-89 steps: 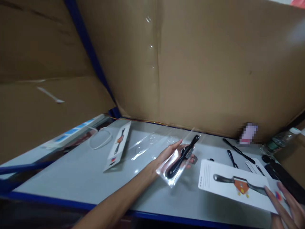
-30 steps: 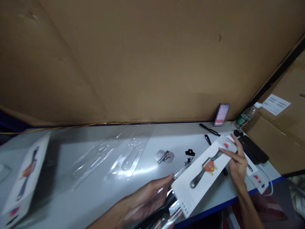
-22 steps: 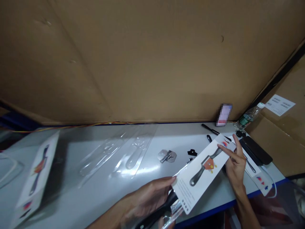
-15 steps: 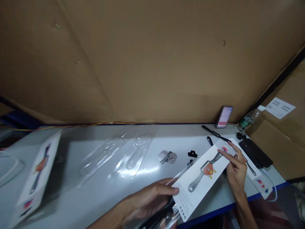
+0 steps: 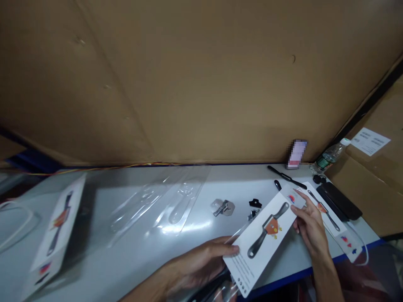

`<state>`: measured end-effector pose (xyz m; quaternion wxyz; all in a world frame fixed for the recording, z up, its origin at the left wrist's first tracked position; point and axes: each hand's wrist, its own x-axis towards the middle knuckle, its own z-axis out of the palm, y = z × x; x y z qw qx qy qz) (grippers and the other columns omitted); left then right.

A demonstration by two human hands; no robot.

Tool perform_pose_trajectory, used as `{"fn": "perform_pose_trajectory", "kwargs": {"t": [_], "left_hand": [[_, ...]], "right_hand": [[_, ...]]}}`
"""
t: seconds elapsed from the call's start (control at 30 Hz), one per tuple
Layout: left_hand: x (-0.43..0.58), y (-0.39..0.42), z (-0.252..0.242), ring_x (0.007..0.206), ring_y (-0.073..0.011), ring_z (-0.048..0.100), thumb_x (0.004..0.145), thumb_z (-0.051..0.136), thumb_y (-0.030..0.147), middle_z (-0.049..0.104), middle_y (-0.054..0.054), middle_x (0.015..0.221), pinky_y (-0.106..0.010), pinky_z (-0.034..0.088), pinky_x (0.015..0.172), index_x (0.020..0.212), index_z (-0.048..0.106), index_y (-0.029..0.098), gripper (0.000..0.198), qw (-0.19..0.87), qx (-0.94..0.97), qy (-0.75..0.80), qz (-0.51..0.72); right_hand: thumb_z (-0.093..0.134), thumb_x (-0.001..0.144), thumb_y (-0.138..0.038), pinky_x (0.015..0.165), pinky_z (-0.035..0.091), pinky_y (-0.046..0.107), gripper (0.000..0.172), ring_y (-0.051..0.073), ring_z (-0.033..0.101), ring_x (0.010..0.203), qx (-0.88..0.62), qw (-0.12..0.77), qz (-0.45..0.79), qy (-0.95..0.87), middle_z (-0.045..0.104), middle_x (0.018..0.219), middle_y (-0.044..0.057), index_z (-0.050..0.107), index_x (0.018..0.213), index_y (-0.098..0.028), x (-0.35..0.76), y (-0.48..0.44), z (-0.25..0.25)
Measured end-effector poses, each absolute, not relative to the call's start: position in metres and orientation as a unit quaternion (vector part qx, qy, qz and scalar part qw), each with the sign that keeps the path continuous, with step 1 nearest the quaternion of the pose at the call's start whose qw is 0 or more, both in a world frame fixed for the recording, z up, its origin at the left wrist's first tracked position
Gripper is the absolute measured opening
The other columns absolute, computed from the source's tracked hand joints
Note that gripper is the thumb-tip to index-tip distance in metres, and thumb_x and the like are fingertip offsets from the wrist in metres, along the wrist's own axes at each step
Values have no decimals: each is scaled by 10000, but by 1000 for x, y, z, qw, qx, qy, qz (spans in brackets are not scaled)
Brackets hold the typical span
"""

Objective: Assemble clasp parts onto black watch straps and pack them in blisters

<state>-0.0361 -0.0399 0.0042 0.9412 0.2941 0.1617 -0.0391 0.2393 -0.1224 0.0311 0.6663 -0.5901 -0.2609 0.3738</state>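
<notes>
My left hand (image 5: 201, 265) grips a clear plastic blister (image 5: 220, 289) with a black-handled tool inside, near the table's front edge. My right hand (image 5: 310, 226) pinches the far end of a white printed backing card (image 5: 262, 241) showing a black tool with an orange part. The card lies tilted over the blister, its near end touching my left fingertips.
Empty clear blister shells (image 5: 163, 201) lie mid-table. A metal hexagonal part (image 5: 223, 207) and small black clip (image 5: 255, 204) sit behind the card. More printed cards (image 5: 330, 218) and black tools (image 5: 285, 176) lie right; another card (image 5: 55, 235) left. Cardboard (image 5: 201, 84) walls the back.
The card has been lifted from the table by my right hand and brought over the blister in my left hand. Lately it slid slightly nearer and lower.
</notes>
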Motion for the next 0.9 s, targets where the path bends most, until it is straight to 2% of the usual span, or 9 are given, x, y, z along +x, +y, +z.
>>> {"fn": "perform_pose_trajectory", "kwargs": {"t": [0.13,0.23,0.33,0.67,0.83,0.9], "left_hand": [[-38,-39,-5,597,-211,667,880,495,720,704,-77,847,-408,578,620,1232,511,218,613,942,290,151,-79],[-39,-38,-11,587,-211,673,889,416,763,700,-58,866,-435,578,640,1191,495,252,599,945,280,142,-89],[-38,-37,-14,620,-237,698,897,376,769,694,-55,879,-473,583,664,1192,473,270,588,951,266,123,-94],[-37,-36,-4,571,-242,698,929,351,724,693,-56,841,-460,583,608,1191,456,269,535,952,267,130,-80],[-38,-36,-3,576,-237,692,919,359,739,683,-49,837,-459,588,609,1185,472,267,553,947,276,134,-89],[-38,-37,-5,569,-234,686,912,377,743,682,-47,834,-450,587,597,1182,483,266,558,948,276,132,-89]], "right_hand": [[891,619,-308,306,340,170,678,70,441,364,-598,730,251,-217,594,607,-50,654,1240,-177,269,-124,40],[905,554,-254,319,373,173,638,70,479,404,-578,783,125,-194,661,718,-15,683,1144,-161,301,-127,47],[902,555,-239,339,382,175,640,67,492,438,-558,802,69,-199,670,782,-6,673,1147,-157,317,-128,50],[901,548,-216,311,398,186,626,76,484,389,-544,811,21,-212,625,660,-43,684,1132,-148,326,-129,54],[892,566,-215,305,385,177,594,67,487,376,-551,802,55,-226,672,710,-24,689,1121,-158,328,-129,56],[893,568,-224,305,377,182,593,70,477,359,-558,793,75,-231,657,669,-33,685,1119,-153,327,-128,56]]}}
